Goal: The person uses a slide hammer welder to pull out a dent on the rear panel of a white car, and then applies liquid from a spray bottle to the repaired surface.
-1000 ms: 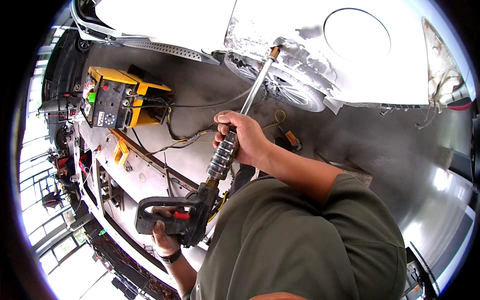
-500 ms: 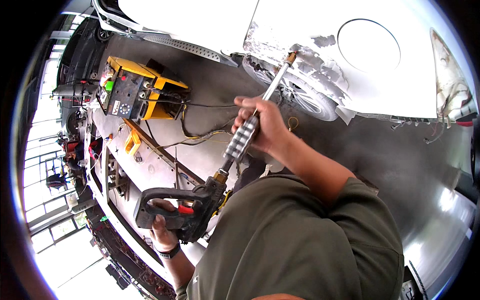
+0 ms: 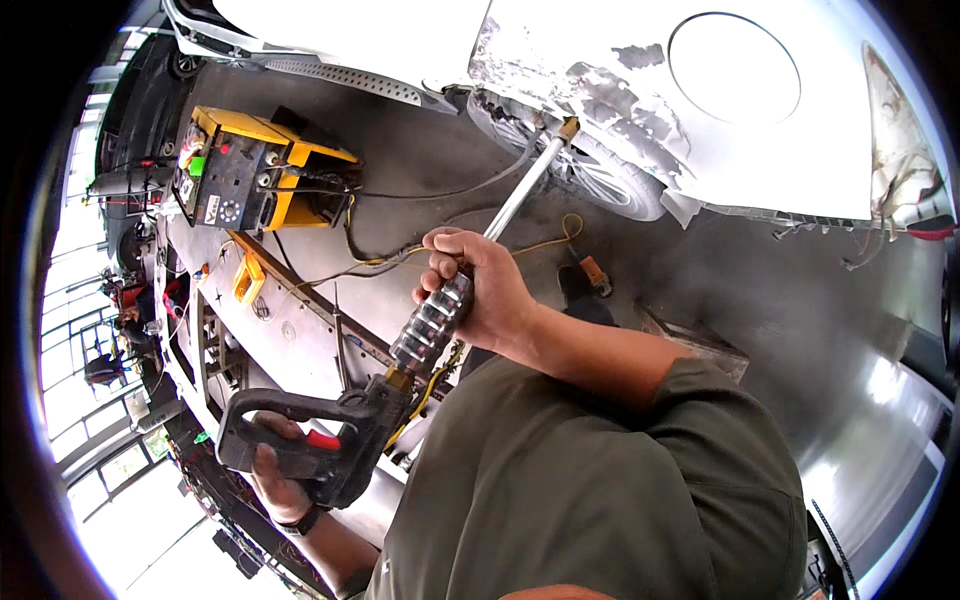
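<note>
A dent puller gun [image 3: 345, 430] with a black D-shaped handle, red trigger, ribbed metal sliding weight and long silver rod lies diagonally in front of me. My left hand [image 3: 278, 475] is wrapped round its handle close to the trigger. Around the upper end of the ribbed weight [image 3: 432, 322] the fingers of my right hand [image 3: 485, 290] are closed. The brass-coloured tip [image 3: 568, 128] overlaps the lip of the wheel arch on a white car panel [image 3: 780, 160]; whether it touches the metal I cannot tell. Scraped, patchy grey paint [image 3: 610, 95] surrounds the arch above the wheel [image 3: 615, 180].
A yellow and black welding machine [image 3: 245, 175] stands at the left, its cables [image 3: 380, 262] trailing over the floor. Beside it are a yellow tray [image 3: 249, 278] and a long metal beam [image 3: 320, 310]. An orange object [image 3: 596, 274] lies near my foot. A dark car [image 3: 140, 110] is far left.
The gun's tip has drawn back from the scraped panel toward me, and both hands have shifted down-left with the gun. The cable beside the rod now hangs in a curve near the wheel.
</note>
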A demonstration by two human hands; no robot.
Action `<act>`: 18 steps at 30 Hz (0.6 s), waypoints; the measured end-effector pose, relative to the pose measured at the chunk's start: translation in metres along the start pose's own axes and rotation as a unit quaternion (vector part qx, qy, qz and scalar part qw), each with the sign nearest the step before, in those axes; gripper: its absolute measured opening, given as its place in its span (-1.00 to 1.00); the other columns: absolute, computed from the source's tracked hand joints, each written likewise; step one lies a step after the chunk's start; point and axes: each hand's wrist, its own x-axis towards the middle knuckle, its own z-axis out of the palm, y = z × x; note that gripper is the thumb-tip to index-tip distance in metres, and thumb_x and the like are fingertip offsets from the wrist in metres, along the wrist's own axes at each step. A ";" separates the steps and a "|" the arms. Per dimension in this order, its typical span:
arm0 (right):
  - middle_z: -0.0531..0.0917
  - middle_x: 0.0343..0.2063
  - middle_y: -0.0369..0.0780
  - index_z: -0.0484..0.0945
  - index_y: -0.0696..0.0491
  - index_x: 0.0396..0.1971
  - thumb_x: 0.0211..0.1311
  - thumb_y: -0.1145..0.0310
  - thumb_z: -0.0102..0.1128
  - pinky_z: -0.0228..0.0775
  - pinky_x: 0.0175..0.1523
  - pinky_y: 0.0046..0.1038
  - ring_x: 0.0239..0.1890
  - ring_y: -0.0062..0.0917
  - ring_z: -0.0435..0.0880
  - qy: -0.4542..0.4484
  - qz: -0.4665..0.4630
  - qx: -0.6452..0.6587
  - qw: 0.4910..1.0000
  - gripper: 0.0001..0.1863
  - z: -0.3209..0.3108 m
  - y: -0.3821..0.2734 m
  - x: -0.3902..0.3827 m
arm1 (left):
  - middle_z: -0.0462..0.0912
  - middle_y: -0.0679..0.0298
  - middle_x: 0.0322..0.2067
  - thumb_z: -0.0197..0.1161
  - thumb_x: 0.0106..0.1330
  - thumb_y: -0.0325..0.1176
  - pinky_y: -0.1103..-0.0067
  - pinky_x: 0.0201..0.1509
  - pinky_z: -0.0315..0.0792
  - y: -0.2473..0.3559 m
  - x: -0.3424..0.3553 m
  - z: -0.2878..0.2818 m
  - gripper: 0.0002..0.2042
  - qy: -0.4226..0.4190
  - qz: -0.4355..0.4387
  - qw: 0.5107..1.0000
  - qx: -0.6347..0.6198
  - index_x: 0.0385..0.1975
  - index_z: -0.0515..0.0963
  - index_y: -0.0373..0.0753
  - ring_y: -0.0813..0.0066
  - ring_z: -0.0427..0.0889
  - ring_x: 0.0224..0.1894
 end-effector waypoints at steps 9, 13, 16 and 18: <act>0.43 -0.62 -0.39 0.48 0.08 -0.25 0.29 0.30 0.16 0.47 -0.15 -0.30 -0.47 -0.53 0.52 0.036 -0.014 -0.066 0.997 -0.82 -0.002 -0.033 0.002 | 0.51 0.21 -0.32 0.22 0.29 0.09 0.49 -0.08 0.41 -0.043 -0.006 0.030 -0.51 0.001 -0.021 0.999 -0.048 -0.26 0.48 -0.32 0.41 0.51 -0.24; 0.42 -0.56 -0.36 0.47 0.03 -0.24 0.30 0.30 0.14 0.43 -0.11 -0.29 -0.40 -0.50 0.50 0.030 -0.009 -0.084 0.996 -0.85 -0.003 -0.038 0.004 | 0.51 0.17 -0.30 0.19 0.32 0.08 0.48 -0.04 0.45 -0.044 -0.004 0.030 -0.53 -0.023 -0.028 0.998 -0.058 -0.24 0.44 -0.31 0.36 0.54 -0.18; 0.39 -0.56 -0.36 0.48 0.02 -0.28 0.30 0.30 0.13 0.44 -0.08 -0.28 -0.38 -0.51 0.49 0.020 -0.002 -0.084 0.996 -0.87 0.000 -0.037 0.007 | 0.54 0.12 -0.27 0.17 0.33 0.09 0.47 -0.04 0.47 -0.043 -0.006 0.021 -0.52 -0.027 -0.042 0.996 -0.070 -0.24 0.44 -0.31 0.32 0.56 -0.15; 0.39 -0.56 -0.36 0.48 0.02 -0.27 0.30 0.30 0.13 0.44 -0.08 -0.28 -0.38 -0.50 0.49 0.019 0.002 -0.088 0.996 -0.87 0.001 -0.039 0.010 | 0.55 0.09 -0.27 0.16 0.33 0.09 0.47 -0.04 0.47 -0.045 -0.005 0.023 -0.52 -0.019 -0.030 0.997 -0.061 -0.24 0.43 -0.31 0.31 0.57 -0.16</act>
